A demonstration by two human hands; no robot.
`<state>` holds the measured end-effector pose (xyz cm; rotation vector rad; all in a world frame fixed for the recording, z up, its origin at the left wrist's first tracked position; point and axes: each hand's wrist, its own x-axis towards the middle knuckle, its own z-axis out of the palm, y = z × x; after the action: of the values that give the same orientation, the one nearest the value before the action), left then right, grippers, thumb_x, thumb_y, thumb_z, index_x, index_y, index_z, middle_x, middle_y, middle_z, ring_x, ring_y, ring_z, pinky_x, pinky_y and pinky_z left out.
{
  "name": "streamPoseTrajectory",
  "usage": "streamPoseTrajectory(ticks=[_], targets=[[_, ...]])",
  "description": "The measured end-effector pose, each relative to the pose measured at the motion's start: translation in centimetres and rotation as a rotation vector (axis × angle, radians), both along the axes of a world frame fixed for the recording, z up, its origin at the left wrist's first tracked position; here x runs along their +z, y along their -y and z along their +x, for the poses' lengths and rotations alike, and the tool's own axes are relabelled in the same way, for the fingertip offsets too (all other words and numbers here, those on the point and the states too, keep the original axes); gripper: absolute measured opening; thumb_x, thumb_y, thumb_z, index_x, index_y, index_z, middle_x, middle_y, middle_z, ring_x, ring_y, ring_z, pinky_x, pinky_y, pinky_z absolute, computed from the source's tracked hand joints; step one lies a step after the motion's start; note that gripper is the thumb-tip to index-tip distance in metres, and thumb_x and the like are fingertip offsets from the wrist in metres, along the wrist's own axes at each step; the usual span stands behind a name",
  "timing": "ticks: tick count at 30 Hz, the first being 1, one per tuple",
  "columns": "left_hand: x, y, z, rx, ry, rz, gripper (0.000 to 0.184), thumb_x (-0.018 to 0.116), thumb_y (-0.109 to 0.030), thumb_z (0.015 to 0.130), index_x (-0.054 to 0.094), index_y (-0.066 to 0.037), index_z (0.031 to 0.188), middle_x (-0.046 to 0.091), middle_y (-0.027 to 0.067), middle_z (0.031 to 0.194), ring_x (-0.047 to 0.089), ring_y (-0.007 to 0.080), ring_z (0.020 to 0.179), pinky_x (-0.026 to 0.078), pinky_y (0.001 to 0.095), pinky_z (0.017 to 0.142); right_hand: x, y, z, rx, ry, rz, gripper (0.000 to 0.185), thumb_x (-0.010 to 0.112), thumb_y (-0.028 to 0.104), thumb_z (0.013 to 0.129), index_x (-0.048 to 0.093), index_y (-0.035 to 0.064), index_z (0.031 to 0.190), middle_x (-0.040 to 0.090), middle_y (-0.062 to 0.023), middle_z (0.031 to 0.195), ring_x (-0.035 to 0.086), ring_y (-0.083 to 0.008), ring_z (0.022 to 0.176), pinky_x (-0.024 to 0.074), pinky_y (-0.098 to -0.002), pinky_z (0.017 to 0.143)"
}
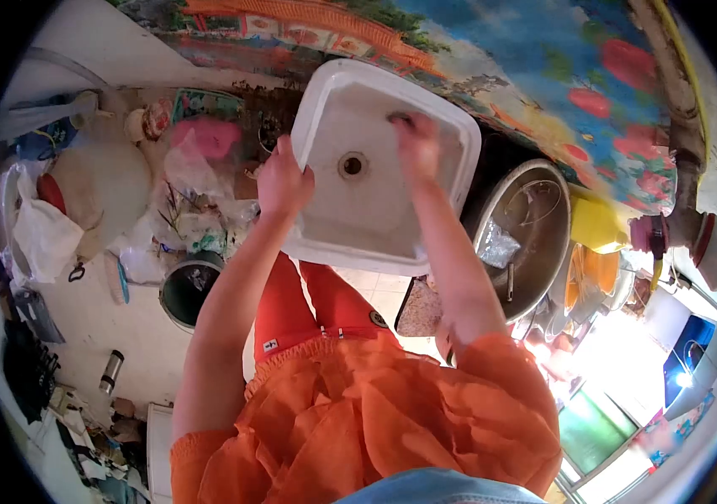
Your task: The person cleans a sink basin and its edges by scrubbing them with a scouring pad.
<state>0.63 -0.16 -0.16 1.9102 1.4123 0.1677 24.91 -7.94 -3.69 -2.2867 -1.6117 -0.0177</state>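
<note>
A white square sink basin (325,227) with a round drain hole lies in front of me, tilted a little. My left hand (284,185) is closed over its left rim. Inside the basin, my right hand (419,147) presses near the far right part of the floor, its fingers curled and smeared by motion. Something small and dark shows at its fingertips, too blurred to name.
A large metal bowl (556,252) with a clear plastic bag in it stands at the right, near a yellow container (598,220). At the left are a dark bucket (190,290), a pink plastic item (207,137) and plastic bags. A thermos (111,371) stands on the floor.
</note>
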Motion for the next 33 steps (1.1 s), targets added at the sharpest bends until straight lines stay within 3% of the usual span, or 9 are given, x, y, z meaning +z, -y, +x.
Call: streamPoseTrajectory(ticks=[2, 7, 9, 12, 16, 20, 26, 31, 33], targets=[[0.4, -0.1, 0.2, 0.012, 0.015, -0.008, 0.042, 0.061, -0.01, 0.069, 0.038, -0.004, 0.104, 0.059, 0.0213, 0.088, 0.059, 0.0395, 0.079, 0.049, 0.0484, 0.068, 2.8, -3.4, -2.3, 0.485, 0.185, -0.096, 0.014, 0.054, 0.01, 0.075, 0.063, 0.0082, 0.086, 0.056, -0.0062, 0.105, 0.054, -0.0232, 0.1, 0.0481, -0.0327, 0.081], [0.4, -0.3, 0.0, 0.017, 0.034, -0.021, 0.04, 0.061, -0.009, 0.069, 0.039, -0.004, 0.102, 0.057, 0.0197, 0.09, 0.058, 0.0382, 0.082, 0.048, 0.0473, 0.069, 5.3, -6.7, 4.0, 0.934, 0.523, -0.365, 0.029, 0.05, 0.011, 0.075, 0.059, 0.01, 0.102, 0.054, 0.0019, 0.112, 0.047, -0.0191, 0.11, 0.0447, -0.0268, 0.089], [0.3, 0.0, -0.3, 0.012, 0.052, -0.026, 0.039, 0.062, -0.009, 0.069, 0.039, -0.004, 0.1, 0.057, 0.0194, 0.092, 0.058, 0.0378, 0.084, 0.048, 0.0469, 0.069, 2.5, -2.6, 8.7, 0.794, 0.409, -0.52, 0.024, 0.051, 0.011, 0.074, 0.062, 0.0069, 0.095, 0.051, -0.0001, 0.117, 0.044, -0.0175, 0.113, 0.0417, -0.0289, 0.093], [0.5, -0.5, -0.1, 0.02, 0.067, -0.051, 0.038, 0.062, -0.008, 0.069, 0.039, -0.004, 0.098, 0.056, 0.019, 0.093, 0.057, 0.0372, 0.086, 0.048, 0.0465, 0.07, 3.5, -2.9, 9.7, 1.067, 0.628, -0.824, 0.024, 0.051, 0.012, 0.073, 0.063, 0.008, 0.094, 0.051, 0.0001, 0.117, 0.043, -0.0164, 0.113, 0.0351, -0.0301, 0.099], [0.1, -0.4, -0.4, 0.009, 0.099, -0.033, 0.038, 0.062, -0.009, 0.069, 0.039, -0.004, 0.099, 0.057, 0.0204, 0.091, 0.057, 0.0388, 0.083, 0.048, 0.047, 0.07, 5.7, -9.2, 2.7, 1.15, 0.779, -0.453, 0.017, 0.054, 0.009, 0.072, 0.065, 0.0102, 0.085, 0.053, -0.0003, 0.107, 0.044, -0.0159, 0.109, 0.0357, -0.0286, 0.097], [0.1, -0.4, -0.7, 0.001, 0.122, -0.04, 0.039, 0.061, -0.008, 0.069, 0.038, -0.003, 0.101, 0.057, 0.0211, 0.093, 0.057, 0.0393, 0.084, 0.047, 0.0472, 0.07, 5.6, -2.4, 9.2, 1.022, 0.75, -0.931, 0.017, 0.052, 0.009, 0.076, 0.066, 0.0106, 0.085, 0.053, 0.0023, 0.106, 0.046, -0.0162, 0.104, 0.0382, -0.0288, 0.091], [-0.9, -0.5, -0.6, 0.011, 0.128, -0.076, 0.04, 0.061, -0.008, 0.069, 0.039, -0.003, 0.102, 0.056, 0.0195, 0.096, 0.057, 0.0384, 0.087, 0.047, 0.047, 0.071, 9.1, -3.0, 6.5, 0.848, 0.654, -0.924, 0.019, 0.052, 0.009, 0.078, 0.062, 0.0066, 0.095, 0.052, -0.0048, 0.107, 0.047, -0.023, 0.104, 0.0429, -0.033, 0.09], [-0.2, -0.5, -0.7, 0.005, 0.117, -0.105, 0.042, 0.061, -0.009, 0.07, 0.039, -0.003, 0.106, 0.057, 0.0199, 0.097, 0.057, 0.0384, 0.088, 0.047, 0.047, 0.072, 7.6, 7.1, 4.9, -0.045, 0.562, -0.797, 0.017, 0.048, 0.011, 0.082, 0.059, 0.0036, 0.094, 0.05, -0.0138, 0.103, 0.048, -0.0296, 0.103, 0.0529, -0.0333, 0.07], [-0.2, -0.8, -0.8, 0.001, 0.106, -0.111, 0.044, 0.061, -0.01, 0.071, 0.038, -0.003, 0.108, 0.057, 0.0208, 0.098, 0.057, 0.0386, 0.088, 0.047, 0.0469, 0.072, 9.4, 8.1, 1.8, -0.125, 0.449, -0.956, 0.023, 0.047, 0.01, 0.084, 0.056, 0.001, 0.102, 0.048, -0.0154, 0.11, 0.046, -0.0306, 0.106, 0.0501, -0.0346, 0.078]])
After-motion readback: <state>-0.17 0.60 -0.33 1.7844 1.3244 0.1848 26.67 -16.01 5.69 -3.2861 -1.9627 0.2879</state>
